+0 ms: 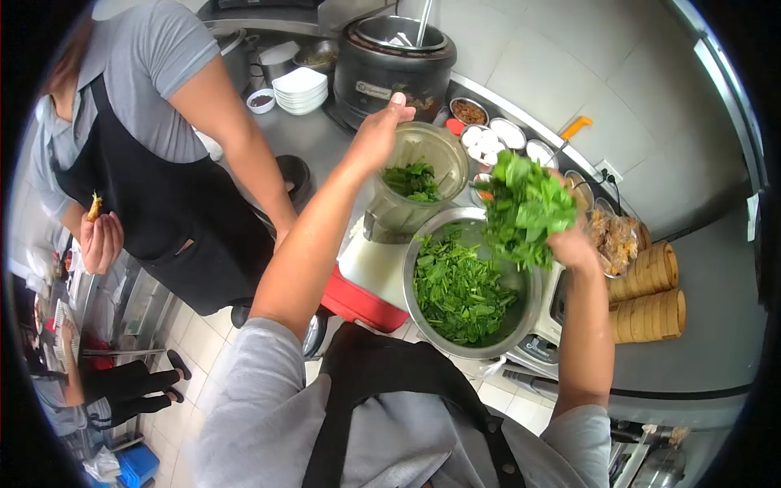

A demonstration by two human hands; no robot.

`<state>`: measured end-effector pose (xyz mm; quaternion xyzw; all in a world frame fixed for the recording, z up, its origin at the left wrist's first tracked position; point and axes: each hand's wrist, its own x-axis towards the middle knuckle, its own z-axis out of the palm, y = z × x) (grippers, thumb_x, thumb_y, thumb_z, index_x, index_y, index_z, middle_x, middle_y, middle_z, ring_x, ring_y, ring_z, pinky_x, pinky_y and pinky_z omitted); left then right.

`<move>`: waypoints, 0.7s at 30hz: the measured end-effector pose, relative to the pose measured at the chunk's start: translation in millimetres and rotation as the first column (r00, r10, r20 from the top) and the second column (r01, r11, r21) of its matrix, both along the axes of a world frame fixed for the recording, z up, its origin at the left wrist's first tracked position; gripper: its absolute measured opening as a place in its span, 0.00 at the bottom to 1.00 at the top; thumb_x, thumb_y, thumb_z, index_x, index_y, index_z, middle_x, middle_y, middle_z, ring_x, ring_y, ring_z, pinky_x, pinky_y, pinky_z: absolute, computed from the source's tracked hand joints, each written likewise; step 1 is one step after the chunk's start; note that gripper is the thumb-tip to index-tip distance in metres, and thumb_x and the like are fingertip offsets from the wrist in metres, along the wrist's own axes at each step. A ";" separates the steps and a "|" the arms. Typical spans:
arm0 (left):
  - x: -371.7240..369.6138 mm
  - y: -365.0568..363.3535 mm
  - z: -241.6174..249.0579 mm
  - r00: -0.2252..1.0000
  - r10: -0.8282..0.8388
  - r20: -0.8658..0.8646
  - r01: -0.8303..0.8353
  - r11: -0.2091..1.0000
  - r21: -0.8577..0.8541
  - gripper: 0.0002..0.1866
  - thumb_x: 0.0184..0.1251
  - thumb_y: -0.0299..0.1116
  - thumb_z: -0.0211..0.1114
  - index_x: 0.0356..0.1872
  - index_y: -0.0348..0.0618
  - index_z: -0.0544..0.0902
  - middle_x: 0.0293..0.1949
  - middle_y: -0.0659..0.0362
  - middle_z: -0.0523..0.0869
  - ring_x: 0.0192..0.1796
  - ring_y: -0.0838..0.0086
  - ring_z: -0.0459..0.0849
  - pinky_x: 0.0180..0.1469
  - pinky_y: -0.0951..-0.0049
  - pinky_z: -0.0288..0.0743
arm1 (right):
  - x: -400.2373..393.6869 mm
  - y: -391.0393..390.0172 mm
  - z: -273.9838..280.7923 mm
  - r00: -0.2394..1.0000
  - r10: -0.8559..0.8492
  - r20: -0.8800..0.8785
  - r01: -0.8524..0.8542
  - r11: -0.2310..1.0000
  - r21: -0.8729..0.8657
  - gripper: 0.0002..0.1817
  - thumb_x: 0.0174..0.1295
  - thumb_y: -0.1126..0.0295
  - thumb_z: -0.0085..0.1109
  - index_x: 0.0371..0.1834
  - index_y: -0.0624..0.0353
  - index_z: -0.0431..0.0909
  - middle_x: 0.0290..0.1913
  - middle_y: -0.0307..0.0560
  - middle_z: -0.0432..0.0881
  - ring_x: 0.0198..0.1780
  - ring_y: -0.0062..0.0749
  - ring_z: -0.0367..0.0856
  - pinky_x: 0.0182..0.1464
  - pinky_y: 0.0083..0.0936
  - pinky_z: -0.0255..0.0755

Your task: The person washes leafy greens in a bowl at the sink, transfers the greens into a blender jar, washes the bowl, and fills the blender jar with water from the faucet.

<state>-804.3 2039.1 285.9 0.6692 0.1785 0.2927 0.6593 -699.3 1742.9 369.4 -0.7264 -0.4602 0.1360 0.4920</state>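
My left hand (pixel 382 134) is at the upper left rim of a cloudy plastic jar (pixel 389 213); its thumb points up and its curled fingers are partly hidden at the jar. Chopped leafy greens (pixel 416 180) lie inside that jar. A large bunch of leafy greens (pixel 529 207) is gripped in my right hand (pixel 573 244), raised over the right side of a steel bowl (pixel 533 305). More cut greens (pixel 460 289) fill much of this bowl. The bowl stands close to the jar, on what looks like a scale (pixel 537 350).
A co-worker in a black apron (pixel 183 220) stands at left, holding a piece of food (pixel 95 207). Behind the jar is a black soup warmer (pixel 390 73). Stacked white bowls (pixel 301 89), seasoning dishes (pixel 469 112), an orange-handled tool (pixel 576 128) and bamboo steamers (pixel 651 317) surround the area.
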 end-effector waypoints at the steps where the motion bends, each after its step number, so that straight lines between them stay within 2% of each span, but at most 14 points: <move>1: 0.2 1.5 -0.6 1.000 -0.012 0.006 0.012 1.000 -0.019 0.43 0.70 0.66 0.39 0.58 0.28 0.74 0.55 0.45 0.80 0.59 0.64 0.77 0.65 0.68 0.63 | -4.0 15.9 23.3 0.998 0.032 -0.056 -0.035 0.998 -0.061 0.35 0.35 0.80 0.65 0.55 0.62 0.71 0.49 0.41 0.78 0.53 0.25 0.73 0.60 0.24 0.65; 2: 0.8 2.5 -1.5 1.000 -0.006 0.013 0.006 1.000 -0.016 0.43 0.70 0.66 0.39 0.58 0.28 0.74 0.55 0.45 0.80 0.59 0.64 0.77 0.65 0.68 0.63 | 12.7 29.7 15.9 0.994 0.070 0.081 -0.070 0.998 -0.001 0.33 0.35 0.81 0.64 0.54 0.61 0.71 0.48 0.40 0.78 0.50 0.25 0.74 0.59 0.24 0.66; 5: 4.1 2.0 -2.5 0.993 0.040 0.109 -0.023 0.989 -0.147 0.43 0.70 0.67 0.37 0.52 0.30 0.80 0.50 0.46 0.83 0.56 0.66 0.79 0.63 0.69 0.63 | -9.9 86.9 43.0 0.985 0.173 -0.005 -0.173 0.984 -0.044 0.35 0.36 0.80 0.68 0.55 0.60 0.71 0.47 0.41 0.78 0.51 0.27 0.75 0.60 0.24 0.66; 8: 6.3 2.3 -7.9 0.982 0.055 0.181 -0.015 0.976 -0.215 0.43 0.70 0.67 0.37 0.49 0.31 0.82 0.46 0.49 0.85 0.52 0.68 0.80 0.60 0.70 0.66 | 4.6 139.7 0.9 0.959 0.274 0.077 -0.264 0.957 -0.121 0.39 0.35 0.77 0.73 0.58 0.58 0.69 0.49 0.46 0.78 0.53 0.33 0.76 0.60 0.26 0.66; 9: -3.1 -5.8 3.1 0.984 0.130 0.120 -0.108 0.978 -0.177 0.42 0.70 0.66 0.37 0.48 0.31 0.83 0.42 0.50 0.86 0.49 0.70 0.81 0.56 0.70 0.69 | 10.8 150.8 -21.8 0.902 0.315 0.296 -0.279 0.947 -0.158 0.39 0.36 0.76 0.73 0.58 0.58 0.69 0.51 0.51 0.77 0.54 0.37 0.76 0.60 0.28 0.67; 10: 2.9 0.1 -11.0 0.983 0.154 0.099 -0.142 0.983 -0.116 0.40 0.72 0.63 0.37 0.47 0.32 0.83 0.42 0.48 0.86 0.48 0.67 0.82 0.55 0.68 0.70 | 15.9 160.5 -42.8 0.796 0.346 0.497 -0.285 0.938 -0.196 0.39 0.36 0.74 0.73 0.59 0.57 0.69 0.53 0.55 0.76 0.54 0.41 0.77 0.60 0.30 0.68; 11: 1.6 -0.4 -11.6 0.985 0.112 0.129 -0.105 0.992 -0.066 0.40 0.72 0.63 0.36 0.50 0.30 0.80 0.46 0.47 0.84 0.51 0.65 0.81 0.58 0.68 0.69 | 19.6 167.3 -62.5 0.688 0.396 0.608 -0.265 0.917 -0.297 0.38 0.38 0.71 0.72 0.59 0.58 0.69 0.55 0.59 0.74 0.54 0.47 0.77 0.59 0.33 0.70; 12: 1.9 -1.6 -14.8 0.985 0.071 0.155 -0.069 0.997 -0.017 0.41 0.73 0.63 0.35 0.53 0.28 0.78 0.51 0.47 0.83 0.54 0.63 0.80 0.62 0.67 0.67 | -1.1 171.7 -54.0 0.561 0.450 0.695 -0.228 0.891 -0.393 0.36 0.41 0.68 0.71 0.58 0.58 0.70 0.58 0.63 0.72 0.54 0.53 0.77 0.58 0.36 0.71; 13: 4.4 -3.3 -17.4 0.987 0.103 0.122 -0.104 0.995 0.006 0.38 0.74 0.59 0.38 0.50 0.27 0.79 0.50 0.45 0.83 0.54 0.62 0.81 0.60 0.67 0.69 | -20.0 170.9 -42.5 0.703 0.508 0.498 -0.147 0.789 -0.597 0.29 0.46 0.65 0.65 0.55 0.59 0.74 0.57 0.64 0.74 0.54 0.55 0.77 0.54 0.39 0.73; 14: -2.0 -11.3 -7.4 0.986 0.161 0.038 -0.165 0.980 0.109 0.35 0.74 0.56 0.40 0.48 0.29 0.81 0.48 0.47 0.84 0.54 0.63 0.81 0.59 0.69 0.69 | -21.8 178.1 -44.6 0.697 0.517 0.496 -0.153 0.784 -0.602 0.29 0.46 0.65 0.65 0.55 0.59 0.74 0.57 0.64 0.74 0.54 0.55 0.77 0.54 0.39 0.73; 16: -10.2 -23.3 3.0 0.975 0.211 -0.064 -0.188 0.946 0.264 0.30 0.74 0.54 0.43 0.45 0.34 0.83 0.43 0.46 0.85 0.50 0.59 0.83 0.54 0.67 0.71 | -20.6 190.1 -57.2 0.545 0.751 0.374 0.001 0.445 -0.895 0.24 0.48 0.68 0.59 0.52 0.58 0.77 0.53 0.63 0.77 0.53 0.53 0.78 0.51 0.40 0.73; 17: -15.4 -31.5 13.2 0.965 0.237 -0.111 -0.199 0.940 0.278 0.26 0.73 0.51 0.45 0.37 0.38 0.83 0.40 0.45 0.84 0.46 0.47 0.80 0.49 0.56 0.72 | -4.2 197.0 -80.8 0.535 0.788 0.303 -0.032 0.378 -0.925 0.24 0.47 0.72 0.57 0.53 0.56 0.79 0.52 0.60 0.79 0.54 0.49 0.78 0.54 0.39 0.72; 18: -16.5 -33.3 15.0 0.965 0.237 -0.111 -0.199 0.940 0.278 0.26 0.73 0.51 0.45 0.37 0.38 0.83 0.40 0.45 0.84 0.46 0.47 0.80 0.49 0.56 0.72 | -4.8 199.3 -81.5 0.536 0.788 0.304 -0.032 0.378 -0.925 0.24 0.47 0.72 0.57 0.53 0.56 0.79 0.52 0.60 0.79 0.54 0.49 0.78 0.54 0.39 0.72; 21: -13.7 -35.0 12.2 0.941 0.338 -0.027 -0.286 0.834 0.471 0.20 0.73 0.44 0.46 0.41 0.38 0.82 0.41 0.47 0.84 0.46 0.50 0.80 0.50 0.55 0.72 | -16.5 206.5 -75.2 0.576 0.802 0.158 -0.046 0.224 -0.973 0.27 0.49 0.73 0.55 0.58 0.55 0.76 0.57 0.56 0.77 0.57 0.47 0.76 0.59 0.37 0.68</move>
